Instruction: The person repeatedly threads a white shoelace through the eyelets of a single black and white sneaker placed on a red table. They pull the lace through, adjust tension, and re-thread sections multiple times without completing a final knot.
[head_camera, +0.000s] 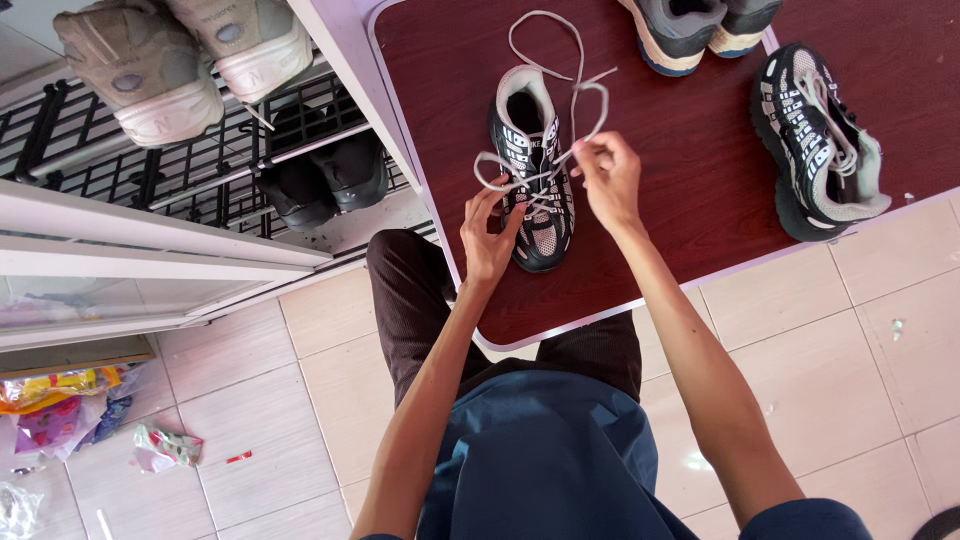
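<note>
Where the dark red worktop (690, 190) ends in its pale near edge, a black and grey shoe (533, 170) stands close to the near left corner, toe toward that edge and heel toward the far side. Its grey lace (560, 75) runs loose in long loops over the bare wood behind the heel. To the right of the shoe a wide strip of the worktop lies free, reaching as far as the matching second shoe (818, 145), which lies on its side near the right part of the near edge, well apart from the first. At the far edge stand the toes of another pair of grey shoes (700, 25), cut off by the frame.

The left hand (487, 235) rests against the toe side of the shoe at its left, fingers curled and pinching a small loop of the lace just beside the eyelets. The right hand (608, 175) is closed on the other strand of lace, just to the right of the shoe's tongue and touching the lace only, held a little above the wood.

Left of the worktop, across a narrow gap, a black wire shoe rack (150, 160) carries a pair of beige trainers (185, 60) soles up and a pair of black shoes (325, 175) below them. On the pale tiled floor (870, 330) at the lower left lie crumpled, brightly coloured wrappers (60, 405) in yellow, pink and green, and one small striped one nearer the person's legs.
</note>
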